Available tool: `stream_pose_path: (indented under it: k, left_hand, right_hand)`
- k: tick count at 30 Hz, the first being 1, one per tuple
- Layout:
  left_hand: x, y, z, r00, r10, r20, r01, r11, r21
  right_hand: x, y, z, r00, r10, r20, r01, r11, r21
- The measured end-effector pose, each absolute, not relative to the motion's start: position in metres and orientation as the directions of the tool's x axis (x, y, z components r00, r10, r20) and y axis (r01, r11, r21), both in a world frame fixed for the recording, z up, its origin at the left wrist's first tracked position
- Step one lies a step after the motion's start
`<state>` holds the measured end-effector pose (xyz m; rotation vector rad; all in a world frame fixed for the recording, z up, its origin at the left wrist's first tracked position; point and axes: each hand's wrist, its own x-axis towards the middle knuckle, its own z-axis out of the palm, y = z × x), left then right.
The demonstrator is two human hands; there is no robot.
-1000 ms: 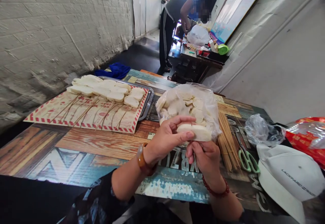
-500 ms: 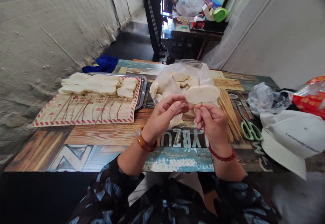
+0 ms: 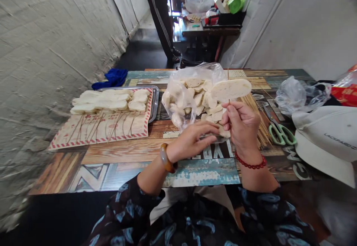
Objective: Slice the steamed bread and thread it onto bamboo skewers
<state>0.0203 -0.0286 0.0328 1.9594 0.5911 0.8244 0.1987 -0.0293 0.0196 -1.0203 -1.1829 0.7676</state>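
Note:
My right hand (image 3: 242, 121) pinches a thin wooden skewer that runs up through a pale oval slice (image 3: 231, 90), its tip showing above. Lower and to the left, my left hand (image 3: 196, 136) has its fingers apart over the near edge of the slices, in front of a clear plastic bag (image 3: 178, 86). Many pale slices (image 3: 198, 99) spill from that bag. Skewered slices (image 3: 103, 101) lie in rows on printed paper (image 3: 134, 127) over a metal tray (image 3: 155, 106) at the left. Loose skewers (image 3: 258, 121) lie just right of my right hand.
Green-handled scissors (image 3: 281, 133), a white cap (image 3: 329, 142) and a crumpled plastic bag (image 3: 292, 95) are at the right. A blue cloth (image 3: 113, 78) lies at the back left. Beyond, a person in dark striped trousers (image 3: 160, 19) stands by another cluttered table (image 3: 200, 30).
My right hand has raised the skewered slice up and to the right. My left hand has moved off the slice and down, its fingers now apart. The view has shifted slightly.

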Motion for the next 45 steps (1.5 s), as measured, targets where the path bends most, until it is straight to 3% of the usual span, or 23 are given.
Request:
stream_pose_path:
  k: [4,9,13,16,20,25,32,35,40,45]
  left_hand:
    - [0.016,-0.019,0.019,0.407,0.843,0.351,0.243,-0.47,0.848]
    - [0.013,-0.009,0.006,0.147,0.856,0.495,0.502,-0.496,0.709]
    - [0.02,-0.007,-0.001,0.252,0.814,0.523,0.525,-0.569,0.633]
    - [0.022,-0.003,-0.009,0.383,0.805,0.454,0.504,-0.594,0.627]
    - [0.018,0.009,-0.02,0.4,0.843,0.36,0.621,-0.538,0.57]
    - [0.028,0.018,-0.027,0.48,0.817,0.319,0.592,-0.57,0.569]
    - [0.056,0.019,-0.017,0.562,0.771,0.3,0.714,-0.635,0.295]
    - [0.06,0.019,-0.014,0.565,0.775,0.283,0.741,-0.628,0.238]
    - [0.063,0.018,-0.017,0.502,0.817,0.282,0.779,-0.569,0.263]
    - [0.058,0.017,-0.018,0.389,0.903,0.183,0.808,-0.43,0.403]
  right_hand:
    - [0.198,-0.029,0.02,0.228,0.904,0.362,0.005,0.371,-0.929]
    - [0.199,-0.028,0.021,0.244,0.899,0.363,0.024,0.369,-0.929]
    - [0.2,-0.025,0.02,0.246,0.897,0.368,0.01,0.378,-0.926]
    - [0.201,-0.024,0.019,0.228,0.894,0.386,-0.001,0.397,-0.918]
    - [0.2,-0.023,0.019,0.217,0.894,0.391,-0.008,0.402,-0.915]
    - [0.2,-0.023,0.02,0.204,0.897,0.392,0.002,0.4,-0.917]
    - [0.2,-0.023,0.019,0.17,0.899,0.404,-0.005,0.411,-0.911]
    - [0.2,-0.022,0.02,0.164,0.903,0.397,0.016,0.4,-0.916]
    - [0.201,-0.02,0.02,0.178,0.914,0.365,-0.021,0.374,-0.927]
    - [0.201,-0.02,0.02,0.175,0.915,0.363,-0.062,0.378,-0.924]
